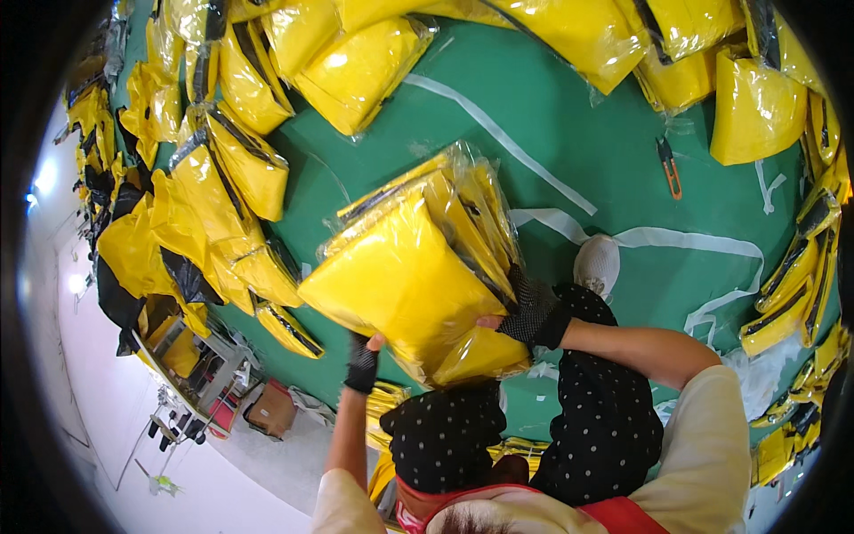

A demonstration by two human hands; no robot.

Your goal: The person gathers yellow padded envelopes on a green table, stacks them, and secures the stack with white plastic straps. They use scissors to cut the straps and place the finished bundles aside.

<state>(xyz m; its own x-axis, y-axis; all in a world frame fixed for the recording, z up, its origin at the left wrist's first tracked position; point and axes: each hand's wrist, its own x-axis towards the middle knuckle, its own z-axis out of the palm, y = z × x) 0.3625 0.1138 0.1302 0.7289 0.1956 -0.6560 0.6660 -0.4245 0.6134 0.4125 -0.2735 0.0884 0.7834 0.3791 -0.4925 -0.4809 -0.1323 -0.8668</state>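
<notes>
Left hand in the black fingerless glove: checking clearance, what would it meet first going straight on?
The left hand already touches the stack of plastic-wrapped yellow bags it points into; depth beyond is unclear.

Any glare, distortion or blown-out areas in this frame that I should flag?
Head view: strong fisheye bending with a black rim; glare streaks on the plastic wrap of the yellow bundle held between the left hand and right hand; the pale floor at lower left is washed out; the green mat is evenly lit and sharp at centre.

two gloved hands, one stack of yellow bagged items (418,276), one orange utility knife (669,167), one white shoe (597,264).
</notes>
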